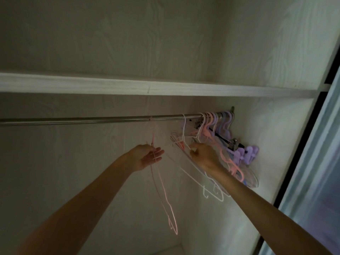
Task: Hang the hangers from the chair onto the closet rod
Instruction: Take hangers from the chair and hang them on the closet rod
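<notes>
A: Where's the pink hanger rn?

B: It hangs alone mid-rod, hook over the closet rod at approx the middle, well apart from the bunch. Its long axis runs down and twd me, neck up top, shoulders trailing low.

A: And my hands?

B: Left hand is right at the neck, palm up, fingers straight and relaxed, the wire lying across them; no pinch that I can see. Right hand is over by the bunch of hangers at the rod's right end, fingers curled on white wire hangers that trail down under my wrist.

A: So which hand does the next one?

B: Right, I'd say. It's nearer the bunch and carries the stock. One white hook looks to be over the rod just above that hand. Can't tell how many I hold; wires overlap. Shelf sits close above the rod, so hooks need to go up and over from the front.
</notes>
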{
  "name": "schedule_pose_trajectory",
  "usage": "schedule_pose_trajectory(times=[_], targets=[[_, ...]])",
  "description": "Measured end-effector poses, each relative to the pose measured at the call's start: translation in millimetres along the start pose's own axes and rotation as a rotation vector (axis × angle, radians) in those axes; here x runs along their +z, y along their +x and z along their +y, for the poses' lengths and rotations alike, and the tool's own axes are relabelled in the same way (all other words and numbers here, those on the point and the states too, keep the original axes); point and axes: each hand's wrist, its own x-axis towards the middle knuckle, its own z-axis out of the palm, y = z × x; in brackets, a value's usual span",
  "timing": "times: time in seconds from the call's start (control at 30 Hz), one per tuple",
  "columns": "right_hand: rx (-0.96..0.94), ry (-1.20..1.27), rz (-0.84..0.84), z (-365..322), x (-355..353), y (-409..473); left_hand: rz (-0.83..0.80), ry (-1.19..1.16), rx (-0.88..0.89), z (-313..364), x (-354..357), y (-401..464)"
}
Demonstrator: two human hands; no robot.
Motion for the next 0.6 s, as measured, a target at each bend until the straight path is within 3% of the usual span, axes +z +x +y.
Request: schedule_pose_trajectory(times=[0.17,0.33,0.6], targets=[[-0.308,-0.126,0.331,-16,-21,32,0.007,0.130,0.011,5,19,-5],[-0.444,-0.423,0.204,-31,-36,76,0.019,0.389,-0.008,12,30,-6],[-0.458,-0.506,0.325,4,-43,93,-0.016,0.483,-0.020,6,29,-4]])
